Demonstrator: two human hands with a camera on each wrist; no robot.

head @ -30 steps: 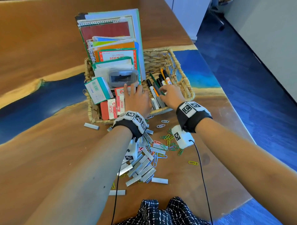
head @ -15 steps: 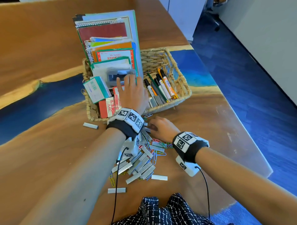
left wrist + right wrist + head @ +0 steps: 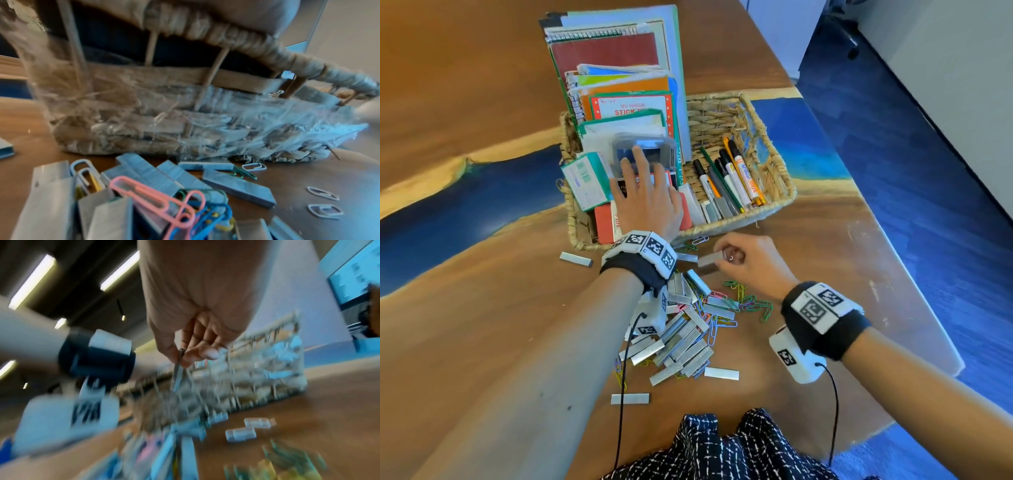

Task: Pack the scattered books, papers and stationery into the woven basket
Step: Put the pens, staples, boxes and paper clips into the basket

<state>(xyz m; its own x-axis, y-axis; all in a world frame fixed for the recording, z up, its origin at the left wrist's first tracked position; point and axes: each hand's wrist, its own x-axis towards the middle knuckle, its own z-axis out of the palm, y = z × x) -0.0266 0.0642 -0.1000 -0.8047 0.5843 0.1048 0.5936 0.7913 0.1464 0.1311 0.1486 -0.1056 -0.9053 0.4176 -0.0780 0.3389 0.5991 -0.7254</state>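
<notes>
The woven basket (image 3: pixel 770 147) stands mid-table, holding upright notebooks (image 3: pixel 606 51), small boxes and markers (image 3: pixel 743 174). My left hand (image 3: pixel 643 192) lies flat, fingers straight, on the boxes inside the basket's left half. My right hand (image 3: pixel 726 257) hovers just in front of the basket's near wall and pinches a staple strip (image 3: pixel 710 259); the blurred right wrist view shows the same staple strip (image 3: pixel 178 369) between thumb and fingers. A heap of staple strips (image 3: pixel 681 339) and coloured paper clips (image 3: pixel 753 303) lies on the table below my wrists. The left wrist view shows the basket wall (image 3: pixel 144 105) and the staple strips (image 3: pixel 238 185) close up.
Single staple strips lie apart at the left (image 3: pixel 576 259) and near my lap (image 3: pixel 630 398). The table's right edge (image 3: pixel 914 274) drops to blue carpet. A patterned black-and-white garment (image 3: pixel 722 448) shows at the bottom.
My right hand left the basket's marker side, came down to the staple pile and now lifts one strip. My left hand stayed on the boxes in the basket.
</notes>
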